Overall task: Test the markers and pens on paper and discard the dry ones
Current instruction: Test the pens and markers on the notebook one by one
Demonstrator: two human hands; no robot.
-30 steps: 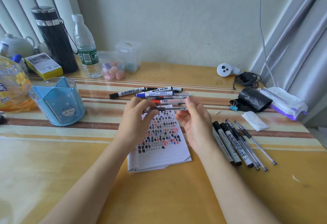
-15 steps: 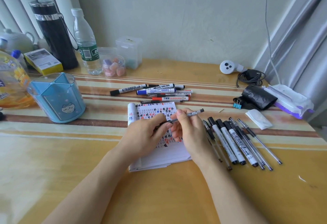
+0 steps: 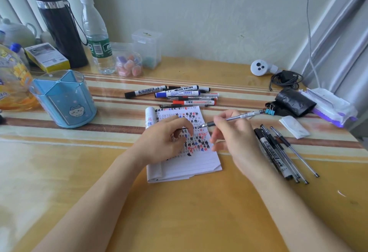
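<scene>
Head camera looks down, close over the table (image 3: 179,212).

My notepad (image 3: 191,164) lies mid-table (image 3: 179,212), on the yellow wood. Beyond it sits a row of markers and pens (image 3: 179,95); right of it, another bundle of pens (image 3: 282,152). Left of the pad stands the blue pen holder (image 3: 63,100). Far right of it lie a black roll (image 3: 294,102) and a folded tissue (image 3: 293,126).
</scene>
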